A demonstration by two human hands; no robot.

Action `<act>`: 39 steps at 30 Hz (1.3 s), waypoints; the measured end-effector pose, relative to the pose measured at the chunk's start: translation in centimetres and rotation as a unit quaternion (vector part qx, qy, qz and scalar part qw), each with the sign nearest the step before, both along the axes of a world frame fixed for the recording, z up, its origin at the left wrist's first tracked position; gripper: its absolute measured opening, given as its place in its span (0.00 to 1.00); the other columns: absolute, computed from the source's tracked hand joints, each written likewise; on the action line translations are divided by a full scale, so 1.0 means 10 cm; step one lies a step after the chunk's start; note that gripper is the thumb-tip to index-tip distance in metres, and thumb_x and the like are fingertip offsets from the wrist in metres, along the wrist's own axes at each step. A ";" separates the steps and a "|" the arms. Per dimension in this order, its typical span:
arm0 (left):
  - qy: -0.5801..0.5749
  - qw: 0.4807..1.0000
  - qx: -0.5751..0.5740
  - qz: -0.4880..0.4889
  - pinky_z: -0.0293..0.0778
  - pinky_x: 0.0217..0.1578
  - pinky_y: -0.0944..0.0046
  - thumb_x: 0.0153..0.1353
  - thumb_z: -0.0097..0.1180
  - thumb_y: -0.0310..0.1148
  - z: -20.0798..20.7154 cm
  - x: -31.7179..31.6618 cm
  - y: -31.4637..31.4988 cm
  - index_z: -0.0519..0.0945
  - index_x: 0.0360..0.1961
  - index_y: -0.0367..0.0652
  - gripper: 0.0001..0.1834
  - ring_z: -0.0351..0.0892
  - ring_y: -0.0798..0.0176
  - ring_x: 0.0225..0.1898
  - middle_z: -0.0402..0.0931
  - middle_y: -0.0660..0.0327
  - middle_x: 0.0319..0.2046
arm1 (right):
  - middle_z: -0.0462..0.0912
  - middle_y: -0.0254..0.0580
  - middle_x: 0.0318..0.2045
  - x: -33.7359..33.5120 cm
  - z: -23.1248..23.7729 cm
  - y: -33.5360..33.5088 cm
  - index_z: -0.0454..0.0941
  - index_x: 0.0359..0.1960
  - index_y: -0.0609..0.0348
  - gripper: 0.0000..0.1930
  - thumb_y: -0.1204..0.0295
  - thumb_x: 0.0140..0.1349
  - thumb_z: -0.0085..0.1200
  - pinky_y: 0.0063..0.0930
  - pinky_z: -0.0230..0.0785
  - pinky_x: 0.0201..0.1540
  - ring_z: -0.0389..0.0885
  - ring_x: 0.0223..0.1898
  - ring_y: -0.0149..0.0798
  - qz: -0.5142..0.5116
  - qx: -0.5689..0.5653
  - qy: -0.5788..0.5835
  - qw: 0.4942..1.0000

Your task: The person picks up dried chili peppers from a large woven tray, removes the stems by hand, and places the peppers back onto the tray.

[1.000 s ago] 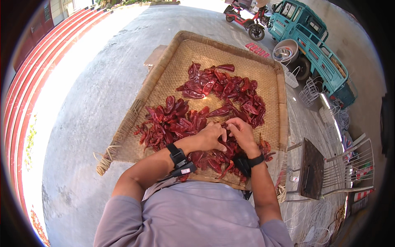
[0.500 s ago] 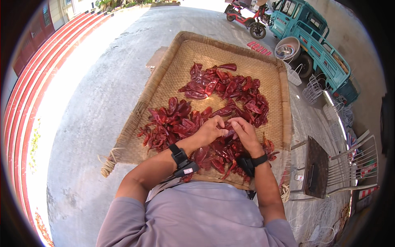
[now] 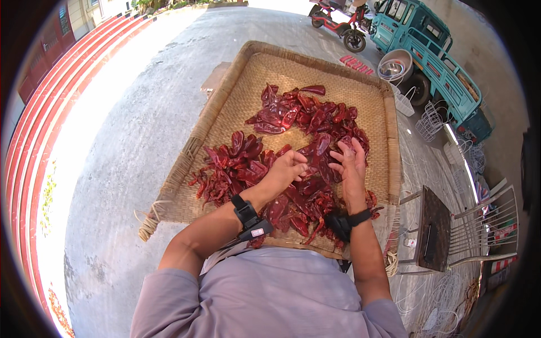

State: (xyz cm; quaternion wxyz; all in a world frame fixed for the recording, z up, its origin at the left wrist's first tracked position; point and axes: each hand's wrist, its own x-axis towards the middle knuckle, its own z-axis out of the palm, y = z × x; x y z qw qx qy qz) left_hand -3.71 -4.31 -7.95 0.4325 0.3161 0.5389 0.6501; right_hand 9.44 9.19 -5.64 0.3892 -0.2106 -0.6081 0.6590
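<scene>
Dried red chili peppers (image 3: 282,115) lie in a loose ring of heaps on a large woven tray (image 3: 225,121) in front of me. My left hand (image 3: 286,172) hovers over the near middle of the heaps, its fingers curled and thumb pressed in; whatever it pinches, if anything, is hidden. To its right, my right hand (image 3: 350,169) is raised with its fingers spread, and I see nothing in it. A glossy chili pepper (image 3: 322,145) shows just left of the right fingertips, apart from them. More chili peppers (image 3: 298,211) lie beneath both wrists, close to my body.
A wooden chair (image 3: 434,228) stands right of the tray, beside a slatted metal rack (image 3: 490,225). Farther back are wire baskets (image 3: 431,121), a basin (image 3: 394,66), a teal cargo tricycle (image 3: 445,73) and a red scooter (image 3: 341,25). Red-edged steps (image 3: 42,146) run along the left.
My right hand has moved away from the left, up and to the right, and its fingers have opened. A chili pepper now shows between the hands and the far heap. The left hand barely moved.
</scene>
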 end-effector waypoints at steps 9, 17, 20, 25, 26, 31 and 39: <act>0.316 0.921 0.075 0.216 0.70 0.37 0.69 0.59 0.52 0.27 0.12 -0.13 0.00 0.72 0.40 0.40 0.08 0.73 0.68 0.36 0.71 0.63 0.36 | 0.79 0.34 0.33 0.08 -0.14 0.06 0.73 0.45 0.60 0.11 0.69 0.65 0.46 0.20 0.69 0.34 0.77 0.29 0.26 0.112 -0.014 -0.127 0.985; 0.632 0.712 -0.256 0.167 0.63 0.49 0.53 0.48 0.62 0.40 -0.03 -0.27 -0.10 0.75 0.45 0.46 0.22 0.66 0.49 0.49 0.73 0.54 0.41 | 0.79 0.34 0.32 0.07 -0.23 0.08 0.74 0.43 0.59 0.09 0.70 0.65 0.46 0.19 0.68 0.34 0.76 0.29 0.25 0.130 -0.011 -0.131 0.983; 0.672 0.685 -0.257 0.114 0.63 0.49 0.54 0.46 0.64 0.42 -0.05 -0.25 -0.11 0.74 0.47 0.45 0.26 0.67 0.50 0.49 0.73 0.53 0.42 | 0.78 0.33 0.32 0.07 -0.25 0.08 0.74 0.43 0.59 0.09 0.71 0.64 0.46 0.18 0.67 0.34 0.75 0.29 0.25 0.139 0.000 -0.146 0.980; 0.669 0.705 -0.218 0.083 0.66 0.45 0.53 0.46 0.61 0.36 -0.08 -0.25 -0.12 0.73 0.40 0.39 0.20 0.68 0.48 0.46 0.71 0.52 0.39 | 0.78 0.32 0.32 0.07 -0.29 0.09 0.74 0.43 0.59 0.09 0.71 0.64 0.47 0.17 0.66 0.35 0.75 0.30 0.24 0.154 0.006 -0.143 0.978; 0.670 0.705 -0.219 0.082 0.66 0.45 0.53 0.46 0.61 0.36 -0.11 -0.26 -0.13 0.73 0.40 0.39 0.20 0.68 0.48 0.46 0.71 0.52 0.39 | 0.78 0.32 0.32 0.07 -0.29 0.08 0.74 0.43 0.59 0.09 0.71 0.64 0.47 0.17 0.66 0.35 0.75 0.30 0.24 0.154 0.005 -0.142 0.978; 0.635 0.745 -0.168 0.113 0.66 0.42 0.50 0.49 0.57 0.29 -0.10 -0.22 -0.12 0.70 0.35 0.38 0.13 0.68 0.45 0.43 0.70 0.50 0.37 | 0.77 0.31 0.32 0.08 -0.26 0.06 0.74 0.43 0.59 0.09 0.71 0.64 0.47 0.17 0.66 0.35 0.74 0.30 0.23 0.155 0.018 -0.139 0.978; 0.518 0.845 -0.043 0.129 0.67 0.38 0.57 0.54 0.55 0.24 0.04 -0.20 -0.08 0.69 0.34 0.38 0.08 0.69 0.51 0.36 0.70 0.53 0.31 | 0.77 0.31 0.32 0.08 -0.28 0.06 0.73 0.43 0.59 0.09 0.71 0.65 0.46 0.17 0.66 0.35 0.74 0.30 0.23 0.159 0.025 -0.133 0.978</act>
